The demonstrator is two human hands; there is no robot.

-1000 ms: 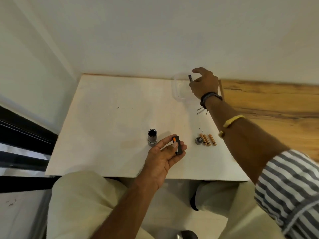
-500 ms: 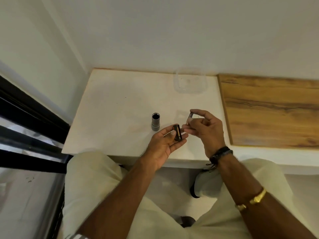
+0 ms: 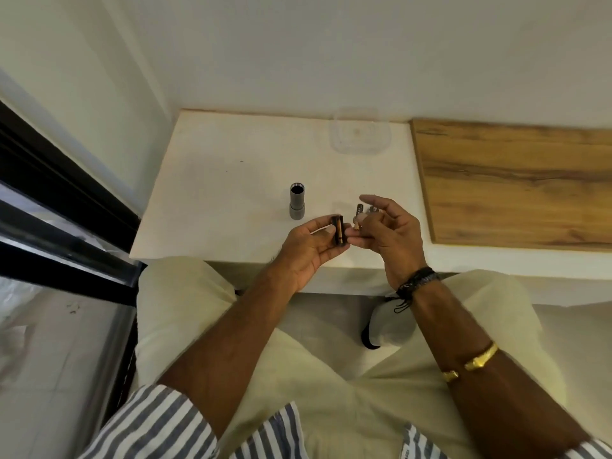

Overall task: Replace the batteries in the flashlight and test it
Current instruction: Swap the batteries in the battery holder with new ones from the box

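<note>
The grey flashlight body (image 3: 297, 201) stands upright on the white table (image 3: 231, 180), open end up, left of my hands. My left hand (image 3: 309, 251) grips the small black battery holder (image 3: 338, 234) over the table's near edge. My right hand (image 3: 387, 238) pinches a dark battery (image 3: 358, 216) between thumb and fingers, its tip just right of the holder, with the other fingers spread. Behind my right fingers, part of the round flashlight cap (image 3: 374, 210) shows on the table. The loose old batteries are hidden by my right hand.
A clear plastic container (image 3: 360, 135) sits at the table's back edge by the wall. A wooden board (image 3: 516, 183) covers the surface to the right. A dark window frame (image 3: 59, 207) runs along the left. My knees are under the table's near edge.
My right hand has come back from the clear container with a battery to beside the holder in my left hand. The camera has tilted down.
</note>
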